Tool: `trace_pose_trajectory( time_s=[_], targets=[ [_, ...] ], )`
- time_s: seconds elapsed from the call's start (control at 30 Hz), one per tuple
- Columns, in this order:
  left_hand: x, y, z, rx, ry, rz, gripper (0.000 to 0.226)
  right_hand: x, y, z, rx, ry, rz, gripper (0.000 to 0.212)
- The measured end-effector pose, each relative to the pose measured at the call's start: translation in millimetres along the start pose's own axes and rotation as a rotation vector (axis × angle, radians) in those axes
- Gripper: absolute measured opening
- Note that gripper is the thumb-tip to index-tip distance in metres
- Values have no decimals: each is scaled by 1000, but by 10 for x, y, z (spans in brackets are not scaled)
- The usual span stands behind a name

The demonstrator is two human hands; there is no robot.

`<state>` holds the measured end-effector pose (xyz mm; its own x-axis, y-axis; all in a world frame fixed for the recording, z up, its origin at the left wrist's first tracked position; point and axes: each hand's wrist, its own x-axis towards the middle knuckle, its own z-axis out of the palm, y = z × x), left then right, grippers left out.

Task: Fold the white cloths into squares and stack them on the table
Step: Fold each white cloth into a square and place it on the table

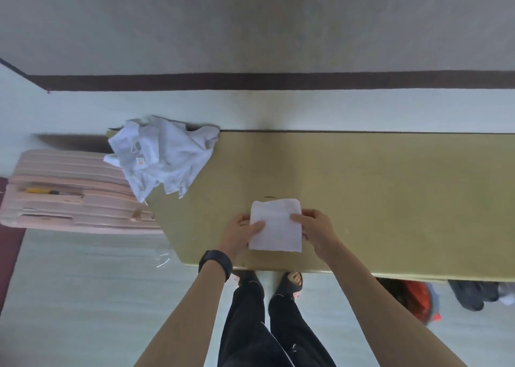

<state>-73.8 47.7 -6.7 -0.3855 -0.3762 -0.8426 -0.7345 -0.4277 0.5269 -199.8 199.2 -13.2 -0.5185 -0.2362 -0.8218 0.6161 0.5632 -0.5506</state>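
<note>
A folded white cloth (277, 227) lies as a rough square on the tan table (376, 199), close to its near edge. My left hand (243, 231) grips the cloth's left edge, thumb on top. My right hand (313, 227) grips its right edge the same way. A crumpled pile of white cloths (164, 157) sits on the table's far left corner, partly hanging over the edge. It lies well apart from the folded cloth.
A pink ribbed suitcase (69, 191) stands on the floor left of the table, right under the pile. A black watch is on my left wrist. Dark shoes and a red-orange object (418, 297) lie under the table's right side. A wall runs behind the table.
</note>
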Motion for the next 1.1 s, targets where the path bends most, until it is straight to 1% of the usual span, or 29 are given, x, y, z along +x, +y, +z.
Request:
trace_pose_trajectory(
  time_s=[0.03,0.1,0.23,0.33,0.43,0.53,0.6,0.67,0.77,0.83,0.87,1.0,1.1],
  targets=[
    [-101,-10,-66,-30,-28,-3,42,-75,-45,0,31,-63,1,22],
    [-321,-33,-206,-114,-54,-5,37,-266,-139,38,23,-179,-19,17],
    [-801,-132,-499,-339,35,50,19,-635,-288,256,-112,-289,-156,18],
    [-1165,-323,-771,-398,184,172,17,-963,-391,525,-193,-337,-285,17],
    [-1598,-609,-1060,-490,343,253,17,-1339,-431,932,-304,-398,-419,14],
    [-2046,-1032,-1391,-545,528,284,17,-1751,-323,1430,-410,-470,-523,9],
    [-2375,-1376,-1624,-582,640,285,18,-2053,-174,1795,-478,-545,-591,9],
    [-2729,-1789,-1851,-647,739,281,21,-2405,35,2183,-543,-650,-622,11],
    [-3332,-2545,-2163,-773,860,278,49,-3010,518,2789,-656,-826,-605,19],
    [-3777,-3143,-2327,-835,937,281,54,-3450,957,3172,-744,-933,-604,19],
    [-4005,-3462,-2400,-868,973,282,51,-3679,1204,3358,-784,-985,-609,17],
    [-4927,-4722,-2587,-1025,1071,301,22,-4663,2280,3983,-881,-1141,-615,10],
    [-5587,-5583,-2617,-1127,1182,283,23,-5379,3071,4338,-952,-1259,-598,10]
  ],
)
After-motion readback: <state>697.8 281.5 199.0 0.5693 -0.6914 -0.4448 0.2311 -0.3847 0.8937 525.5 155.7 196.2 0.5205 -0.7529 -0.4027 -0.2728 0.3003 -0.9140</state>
